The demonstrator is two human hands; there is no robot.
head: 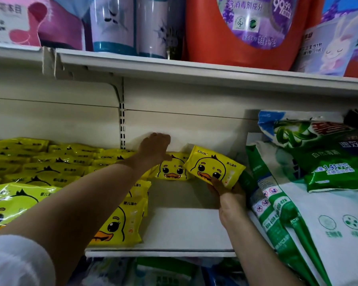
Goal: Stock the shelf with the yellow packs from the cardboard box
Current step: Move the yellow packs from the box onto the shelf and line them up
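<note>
Yellow packs (39, 168) printed with a duck face already fill the left stretch of the shelf (174, 228), lying flat in overlapping rows, and one more yellow pack (214, 167) is on its way in, gripped at its lower edge by the right hand (225, 195), thumb on the printed face and fingers behind, so the pack tilts with its top toward the back wall. The left hand (155, 149) reaches deep to the rear, resting on the top of an upright pack (172, 168) that stands against the back panel; whether its fingers curl round that pack or only press it I cannot tell, but it seems to steady the pack so the next can stand just beside it. The open room is the bare white strip between the yellow rows and the green detergent bags (298, 213) on the right, which lean toward the gap and crowd its right edge. The shelf above (194, 73) hangs low, so the incoming pack probably has to slide in rather than drop. The cardboard box is not in view.
</note>
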